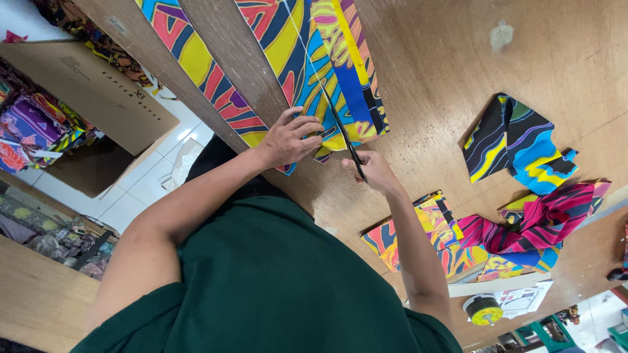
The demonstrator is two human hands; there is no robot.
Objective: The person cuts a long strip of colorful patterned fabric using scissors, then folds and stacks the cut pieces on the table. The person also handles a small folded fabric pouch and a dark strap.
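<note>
Two hands at work: your left hand [291, 138] pins the patterned fabric [327, 72], fingers spread; your right hand [373, 171] grips scissors [340, 131] mid-cut, so next steer the blades straight along the strip.

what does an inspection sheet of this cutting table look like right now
surface: brown wooden table, with a pale patch near its far edge.
job's things: long strip of bright patterned cloth; black scissors lie along it, blades into the cloth.
clutter: folded cloth piece, pink cloth heap, flat cloth squares, yellow tape roll, a second cloth strip.
grippers: left hand presses flat on the cloth; right hand grips the scissors' handles.
cables: nothing seen.
surroundings: cardboard box, piles of patterned cloth, white tiled floor.
</note>
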